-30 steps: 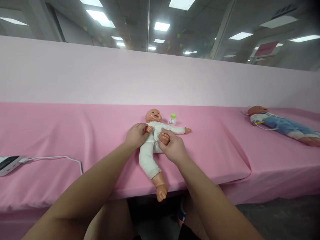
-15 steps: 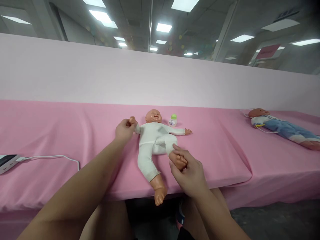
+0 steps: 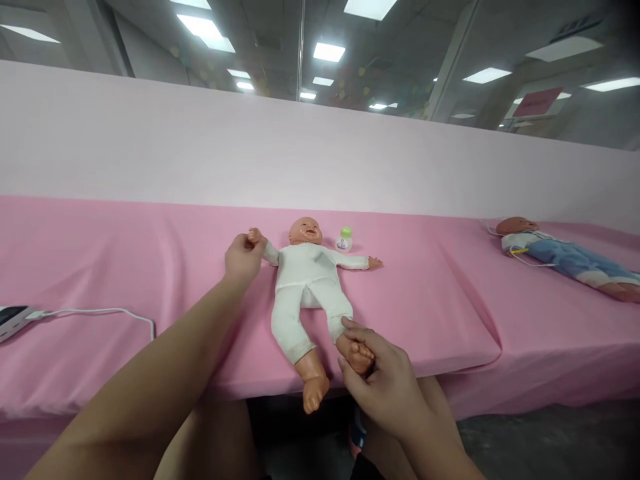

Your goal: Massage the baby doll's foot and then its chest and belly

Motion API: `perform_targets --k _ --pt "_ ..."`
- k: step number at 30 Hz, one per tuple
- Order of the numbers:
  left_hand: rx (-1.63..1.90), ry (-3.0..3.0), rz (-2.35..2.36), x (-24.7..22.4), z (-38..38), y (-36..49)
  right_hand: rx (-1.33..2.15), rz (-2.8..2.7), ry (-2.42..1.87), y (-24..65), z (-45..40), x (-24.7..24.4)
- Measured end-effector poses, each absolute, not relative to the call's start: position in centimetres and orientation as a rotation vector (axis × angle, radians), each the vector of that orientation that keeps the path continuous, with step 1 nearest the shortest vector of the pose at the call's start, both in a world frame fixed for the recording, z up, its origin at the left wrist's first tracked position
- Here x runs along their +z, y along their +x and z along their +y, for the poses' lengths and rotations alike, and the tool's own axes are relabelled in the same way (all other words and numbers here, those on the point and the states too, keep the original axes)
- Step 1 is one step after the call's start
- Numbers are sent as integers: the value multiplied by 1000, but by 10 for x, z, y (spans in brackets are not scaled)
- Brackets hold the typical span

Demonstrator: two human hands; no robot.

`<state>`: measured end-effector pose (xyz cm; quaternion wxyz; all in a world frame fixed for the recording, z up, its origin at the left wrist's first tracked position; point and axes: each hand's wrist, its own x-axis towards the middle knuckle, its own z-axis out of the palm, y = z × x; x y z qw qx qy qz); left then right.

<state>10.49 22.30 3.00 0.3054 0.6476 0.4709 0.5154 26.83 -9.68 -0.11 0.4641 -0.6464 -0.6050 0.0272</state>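
A baby doll (image 3: 310, 273) in a white cloth suit lies on its back on the pink sheet (image 3: 425, 293), head toward the wall and feet toward me. My left hand (image 3: 244, 257) is closed around the doll's hand at the left, with the small fingers poking out above mine. That doll arm is stretched out sideways. My right hand (image 3: 383, 370) grips the doll's lower leg and foot on the right side, thumb below and fingers on top. The doll's other foot hangs over the sheet's front edge, untouched.
A small bottle with a green cap (image 3: 345, 240) stands beside the doll's head. A second doll in blue clothes (image 3: 570, 257) lies at the far right with thin tubing. At the left is a white power strip (image 3: 15, 321) with a cable. A white wall (image 3: 300, 157) rises behind.
My right hand has drawn the doll's bent leg down toward me, so it now lies straighter. My left hand has moved slightly outward to the left with the doll's hand.
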Motion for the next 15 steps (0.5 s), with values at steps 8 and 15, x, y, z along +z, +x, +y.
perform_targets --k 8,15 --pt "1088 2487 1021 34 184 136 50 -1361 -1617 272 -45 34" --pt "1048 2566 982 30 183 133 119 -1458 -1663 276 17 40"
